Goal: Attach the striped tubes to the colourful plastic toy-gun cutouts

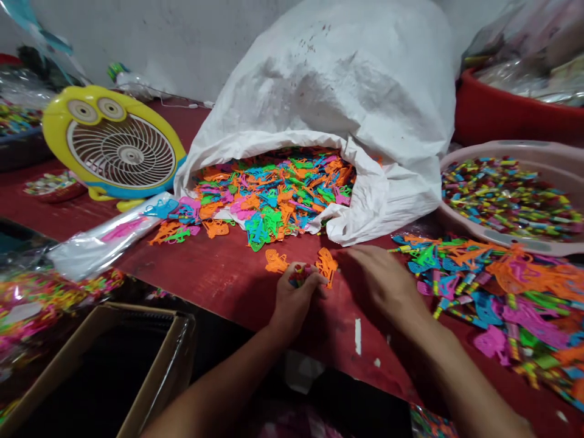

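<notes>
My left hand (294,298) is closed around a small bunch of coloured tubes (300,274) with dark red ends, held upright just above the red table. Right beside it lies an orange plastic piece (326,265), and another orange piece (275,261) is just to the left. My right hand (383,277) hovers over the table on the other side, back turned up; its fingertips are blurred and partly hidden. Behind both hands, a white sack (337,91) spills a heap of flat plastic pieces (283,194) in orange, green, blue and pink.
At right, striped tubes and plastic pieces (515,304) lie piled before a pink basin (524,149) of short tubes. A yellow fan (64,118) and a clear plastic bag (109,240) stand left. Below the table edge is an open cardboard box (157,371).
</notes>
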`<state>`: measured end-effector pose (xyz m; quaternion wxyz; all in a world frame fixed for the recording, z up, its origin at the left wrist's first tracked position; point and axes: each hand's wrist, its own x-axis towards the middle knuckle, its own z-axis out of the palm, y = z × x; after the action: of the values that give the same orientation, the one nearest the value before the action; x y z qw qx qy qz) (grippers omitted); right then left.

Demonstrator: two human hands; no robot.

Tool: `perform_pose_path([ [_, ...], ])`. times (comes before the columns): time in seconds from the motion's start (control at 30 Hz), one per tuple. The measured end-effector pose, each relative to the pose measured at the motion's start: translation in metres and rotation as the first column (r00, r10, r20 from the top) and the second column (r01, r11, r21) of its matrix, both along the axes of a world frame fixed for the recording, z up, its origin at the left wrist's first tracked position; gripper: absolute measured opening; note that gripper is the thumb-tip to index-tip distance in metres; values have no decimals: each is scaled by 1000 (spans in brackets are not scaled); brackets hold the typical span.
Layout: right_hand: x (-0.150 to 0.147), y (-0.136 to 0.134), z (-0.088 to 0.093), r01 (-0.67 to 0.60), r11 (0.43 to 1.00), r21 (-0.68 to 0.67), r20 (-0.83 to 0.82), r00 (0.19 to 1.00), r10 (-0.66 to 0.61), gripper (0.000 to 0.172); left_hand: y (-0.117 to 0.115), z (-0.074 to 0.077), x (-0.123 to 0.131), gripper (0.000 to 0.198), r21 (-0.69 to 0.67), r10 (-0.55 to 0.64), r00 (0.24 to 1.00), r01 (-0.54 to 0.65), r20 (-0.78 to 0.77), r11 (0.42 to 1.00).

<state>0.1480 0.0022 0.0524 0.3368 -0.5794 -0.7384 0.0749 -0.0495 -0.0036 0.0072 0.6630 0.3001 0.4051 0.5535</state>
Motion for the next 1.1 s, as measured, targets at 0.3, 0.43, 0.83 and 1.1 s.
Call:
perform_pose_path([
  [0.3, -2, 25, -21, -189, 940, -284, 561, 762, 323, 28, -2, -9, -3, 32, 62, -18, 999, 21, -44, 998],
  [0.43, 16, 1, -27, -65, 966, -249, 128, 987, 99, 18, -3, -9, 3, 32, 43, -103, 994, 101, 44, 994],
  [0.83, -38, -38, -31, 69, 941, -331, -867, 372, -333, 26, -12, 1, 41, 26, -23, -208, 977, 209, 48, 978],
  [1.1, 5, -58, -18, -358, 830, -428, -850, 471, -236, 50, -1, -1, 30, 32, -37, -386, 879, 411, 280, 911],
])
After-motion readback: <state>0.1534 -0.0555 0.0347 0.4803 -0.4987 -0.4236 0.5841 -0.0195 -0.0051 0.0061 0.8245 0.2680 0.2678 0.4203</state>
